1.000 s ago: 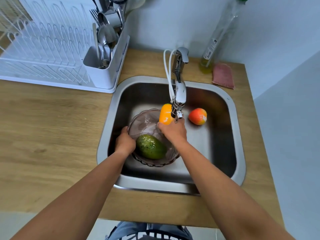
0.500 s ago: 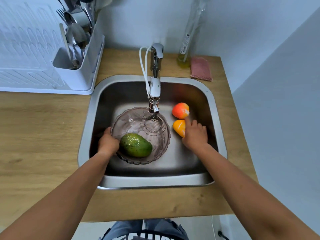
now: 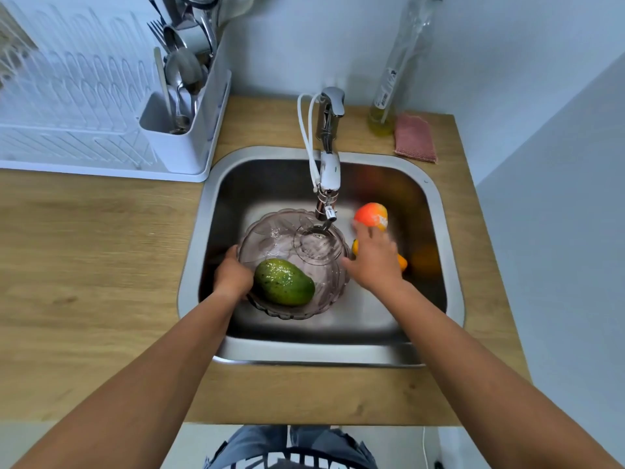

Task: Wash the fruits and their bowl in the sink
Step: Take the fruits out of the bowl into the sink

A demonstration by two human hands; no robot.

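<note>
Three fruits are in the steel sink [image 3: 194,265], which is set into a wooden countertop [image 3: 84,265]. A green mango [image 3: 283,282], wet and speckled, lies inside the tinted clear bowl [image 3: 267,231], against its near wall. The bowl sits on the sink floor left of centre, tipped a little toward the person. The left hand [image 3: 232,275] grips the bowl's left rim with its fingers curled over the edge, just beside the mango. The faucet [image 3: 329,164] reaches out over the basin, its nozzle above the bowl's far right part, and a thin stream of water falls from it into the bowl. Right of the bowl, the right hand [image 3: 373,258] is blurred. Its fingers are stretched forward and spread, and its thumb points toward the bowl's right rim. It holds nothing. It lies over an orange fruit [image 3: 402,263], of which only slivers show at either side. The fingertips reach the near side of a red-orange fruit [image 3: 371,213] that sits further back, though the blur hides whether they touch it. On the counter behind the sink stand a tall clear bottle [image 3: 395,79] with yellow liquid at its bottom and, just right of it, a pink sponge [image 3: 415,137]. A white dish rack [image 3: 84,113] sits at the far left, and its cutlery holder [image 3: 176,143] is full of spoons and forks.
</note>
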